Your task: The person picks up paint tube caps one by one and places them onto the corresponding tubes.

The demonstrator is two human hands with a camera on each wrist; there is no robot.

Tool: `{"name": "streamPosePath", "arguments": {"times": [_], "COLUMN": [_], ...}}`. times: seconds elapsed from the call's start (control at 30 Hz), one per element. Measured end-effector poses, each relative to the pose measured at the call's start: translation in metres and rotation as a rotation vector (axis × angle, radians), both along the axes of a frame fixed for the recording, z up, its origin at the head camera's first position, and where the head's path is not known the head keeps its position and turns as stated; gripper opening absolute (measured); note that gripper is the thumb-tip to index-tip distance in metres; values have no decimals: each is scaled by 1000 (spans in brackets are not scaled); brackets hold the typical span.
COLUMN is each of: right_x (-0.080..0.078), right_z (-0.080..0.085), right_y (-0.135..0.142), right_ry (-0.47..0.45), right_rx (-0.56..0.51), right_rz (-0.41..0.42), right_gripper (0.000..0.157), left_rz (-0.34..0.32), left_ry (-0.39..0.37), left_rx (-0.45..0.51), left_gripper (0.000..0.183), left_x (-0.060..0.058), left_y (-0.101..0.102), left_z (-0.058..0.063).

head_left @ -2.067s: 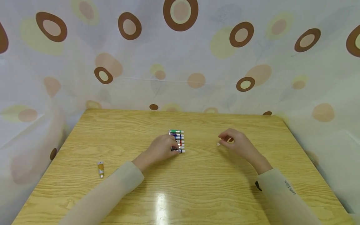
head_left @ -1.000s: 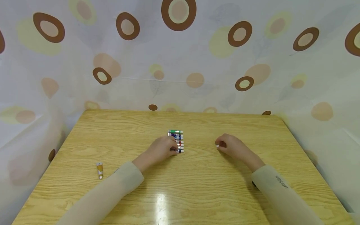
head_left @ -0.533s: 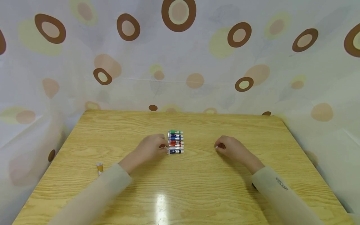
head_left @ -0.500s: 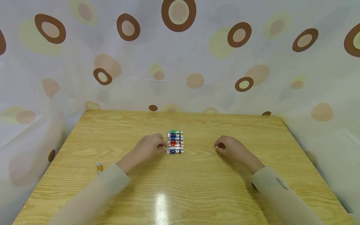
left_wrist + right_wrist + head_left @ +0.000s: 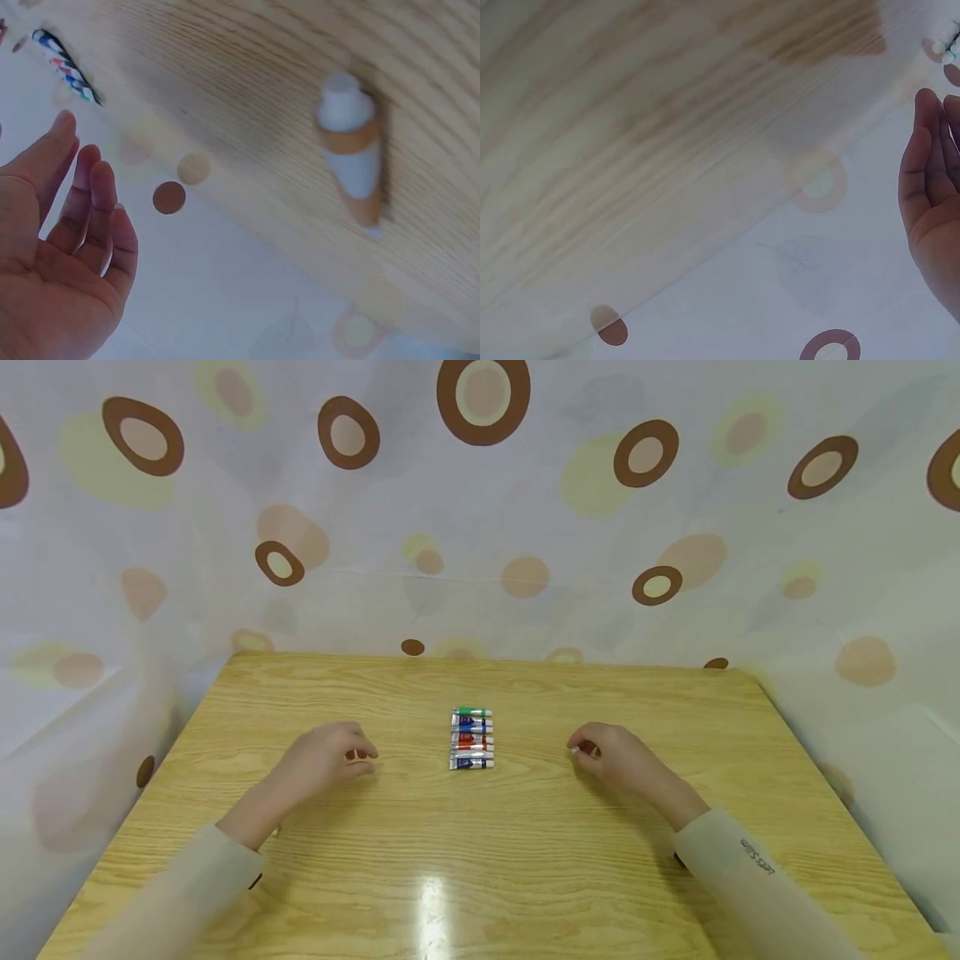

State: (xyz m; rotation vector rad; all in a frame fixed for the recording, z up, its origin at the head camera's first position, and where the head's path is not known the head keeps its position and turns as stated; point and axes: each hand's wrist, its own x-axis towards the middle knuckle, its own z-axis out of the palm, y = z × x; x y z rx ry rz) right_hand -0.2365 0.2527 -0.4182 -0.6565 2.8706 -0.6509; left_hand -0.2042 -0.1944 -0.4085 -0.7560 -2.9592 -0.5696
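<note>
In the head view, my left hand (image 5: 326, 760) hovers left of the paint tubes, thumb and fingers apart, holding nothing. An ochre paint tube (image 5: 351, 154) lies alone on the table in the left wrist view. From the head, my left wrist hides all of it but a bit of its cap. At mid-table several paint tubes (image 5: 472, 739) lie side by side, white caps to the right, from green at the back to dark blue in front. My right hand (image 5: 618, 756) rests to their right with loosely curled fingers. A pale spot at its fingertips is too small to identify.
The wooden table (image 5: 510, 843) spreads under both hands, with a bright light reflection near its front. A white curtain (image 5: 480, 518) with brown and yellow ovals hangs along the back and both sides.
My left hand has let go of the dark blue tube at the front of the row and moved left, over the ochre tube. My right hand has shifted slightly left, its thumb and fingers closer together.
</note>
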Motion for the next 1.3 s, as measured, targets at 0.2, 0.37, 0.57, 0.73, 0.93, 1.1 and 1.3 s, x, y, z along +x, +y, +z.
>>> {"name": "streamPosePath", "arguments": {"times": [0.2, 0.37, 0.57, 0.73, 0.93, 1.1, 1.3], "right_x": [1, 2, 4, 5, 6, 8, 8], "right_z": [0, 0, 2, 2, 2, 2, -1], "right_y": [-1, -2, -5, -7, -10, -12, -13], "right_ry": [13, 44, 90, 154, 172, 202, 224], "right_rx": [-34, -50, -61, -80, -96, -115, -133], "right_rz": [11, 28, 44, 69, 82, 97, 118], "right_gripper": [17, 15, 14, 14, 17, 18, 19], "left_rz": [15, 30, -31, -140, -231, -250, -262], "left_ry": [4, -4, -29, 18, -53, -81, -36], "left_rx": [-19, -23, -38, -51, -7, 64, 93], "left_gripper": [15, 13, 19, 26, 29, 26, 20], "left_x": [12, 22, 29, 32, 38, 40, 41], "left_y": [-28, -49, -78, -97, -115, -126, -122], "left_z": [1, 1, 0, -8, -16, -24, -34]}}
